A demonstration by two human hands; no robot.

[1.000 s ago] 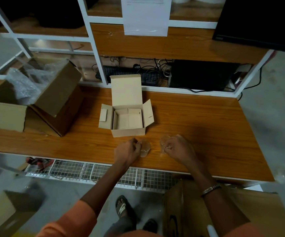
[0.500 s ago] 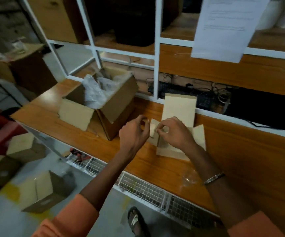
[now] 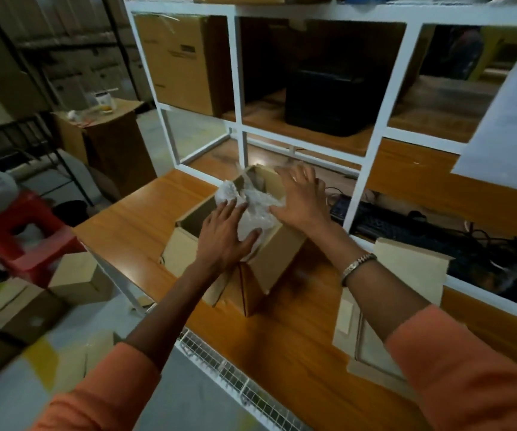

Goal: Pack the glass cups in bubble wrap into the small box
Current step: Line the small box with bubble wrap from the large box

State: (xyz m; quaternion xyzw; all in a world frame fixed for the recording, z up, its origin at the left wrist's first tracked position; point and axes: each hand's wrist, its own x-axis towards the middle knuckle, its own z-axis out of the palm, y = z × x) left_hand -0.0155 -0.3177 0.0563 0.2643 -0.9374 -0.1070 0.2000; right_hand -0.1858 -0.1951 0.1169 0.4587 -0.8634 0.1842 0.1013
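A wad of clear bubble wrap (image 3: 252,206) sticks out of a large open cardboard box (image 3: 274,262) on the wooden bench. My left hand (image 3: 223,236) lies on the wrap's near side, fingers on top and thumb hooked around its lower edge. My right hand (image 3: 300,197) is spread over the wrap's far right side, its thumb touching the wrap and its fingers stretched above the box's back flap. The small box (image 3: 412,272) stands open at the right, partly hidden behind my right forearm. No glass cups are visible.
The wooden bench (image 3: 145,225) ends at its left corner near the large box. A white shelf frame (image 3: 241,141) rises behind, with a keyboard (image 3: 384,225) and cables underneath. On the floor at the left are a red stool (image 3: 27,234) and several cardboard boxes (image 3: 77,278).
My view has swung left from the small box to the large box. Both hands left the small box and moved onto the bubble wrap. The cups near the bench edge are out of sight.
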